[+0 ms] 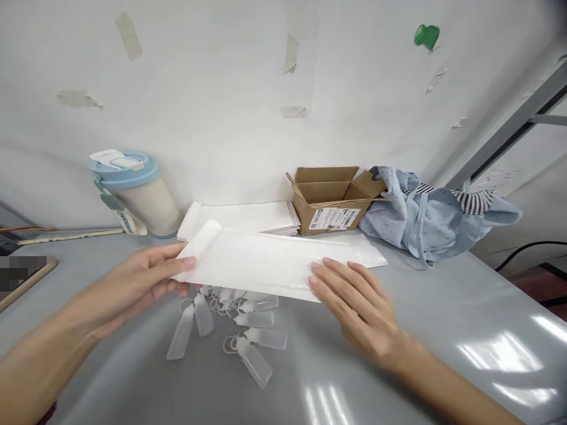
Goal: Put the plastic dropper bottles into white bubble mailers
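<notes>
A white padded envelope (252, 260) is held above the table, its folded flap at the left end. My left hand (155, 271) is closed on that end, thumb on top and fingers underneath. My right hand (363, 307) lies against the envelope's right end with outstretched fingers; its thumb is hidden. Beneath the envelope, several small translucent plastic squeeze bottles (254, 360) with white looped caps lie in a loose pile, partly covered by it. Behind it sits a stack of similar white envelopes (248, 215), and another white envelope (370, 251) shows beyond my right hand.
An open cardboard box (319, 218) with a label stands against the white wall. Right of it lies a light blue fabric bundle (411, 218). A blue-lidded tumbler (150, 195) stands at the back left. Light reflects off the grey table (354, 389).
</notes>
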Available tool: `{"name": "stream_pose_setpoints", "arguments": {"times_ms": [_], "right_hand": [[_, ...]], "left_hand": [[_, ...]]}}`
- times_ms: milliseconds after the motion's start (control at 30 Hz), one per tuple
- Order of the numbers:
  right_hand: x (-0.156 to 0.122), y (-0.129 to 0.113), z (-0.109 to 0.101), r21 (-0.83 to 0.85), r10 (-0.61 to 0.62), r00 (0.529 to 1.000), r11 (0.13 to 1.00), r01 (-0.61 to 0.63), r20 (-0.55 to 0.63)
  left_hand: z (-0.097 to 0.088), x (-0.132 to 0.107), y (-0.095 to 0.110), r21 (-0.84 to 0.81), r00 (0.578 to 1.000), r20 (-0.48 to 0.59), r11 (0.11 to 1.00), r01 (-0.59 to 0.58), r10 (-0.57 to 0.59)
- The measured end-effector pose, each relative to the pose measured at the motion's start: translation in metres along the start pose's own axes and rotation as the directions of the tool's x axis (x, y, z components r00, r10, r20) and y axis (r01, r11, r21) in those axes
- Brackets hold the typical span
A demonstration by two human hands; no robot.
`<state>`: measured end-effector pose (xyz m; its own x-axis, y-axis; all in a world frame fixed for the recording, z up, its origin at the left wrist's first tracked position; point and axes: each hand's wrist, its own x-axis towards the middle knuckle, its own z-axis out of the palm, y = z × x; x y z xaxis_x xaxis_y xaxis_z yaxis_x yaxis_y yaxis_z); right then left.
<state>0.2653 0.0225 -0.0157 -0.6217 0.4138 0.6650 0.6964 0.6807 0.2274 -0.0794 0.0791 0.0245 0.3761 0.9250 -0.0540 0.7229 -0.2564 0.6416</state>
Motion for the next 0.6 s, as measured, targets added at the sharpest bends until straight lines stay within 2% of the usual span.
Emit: {"name": "stream_pose_setpoints", "arguments": {"times_ms": [67,167,267,333,367,467,600], "right_hand": [[-0.001,-0.003,0.006,-0.055,0.065,0.996,0.997,-0.062,0.061],[0.002,-0.008,0.01,-0.079,0.145,0.972,0.988,-0.132,0.184],[0.005,-0.015,0.005,-0.006,0.085,0.954,0.996,-0.087,0.288],[0.005,-0.02,0.001,0.049,0.034,0.946,0.997,-0.053,0.322],[0.004,-0.023,-0.001,0.07,0.021,0.943,0.996,-0.047,0.332],[0.001,-0.027,-0.003,0.103,0.022,0.933,0.993,-0.063,0.359],[0.0,-0.025,-0.002,0.134,0.047,0.94,0.986,-0.098,0.337]], "left_hand": [[0.01,-0.002,0.001,-0.32,0.993,0.036,0.94,0.117,-0.111],[0.035,-0.008,0.009,-0.488,0.98,0.098,0.85,0.2,-0.174],[0.061,-0.018,0.029,-0.548,0.96,0.263,0.806,0.226,-0.09],[0.075,-0.025,0.047,-0.575,0.951,0.305,0.787,0.225,-0.048],[0.081,-0.029,0.055,-0.539,0.939,0.339,0.805,0.245,-0.059],[0.09,-0.036,0.071,-0.468,0.933,0.348,0.844,0.26,-0.095],[0.091,-0.038,0.074,-0.566,0.916,0.397,0.769,0.298,-0.063]]}}
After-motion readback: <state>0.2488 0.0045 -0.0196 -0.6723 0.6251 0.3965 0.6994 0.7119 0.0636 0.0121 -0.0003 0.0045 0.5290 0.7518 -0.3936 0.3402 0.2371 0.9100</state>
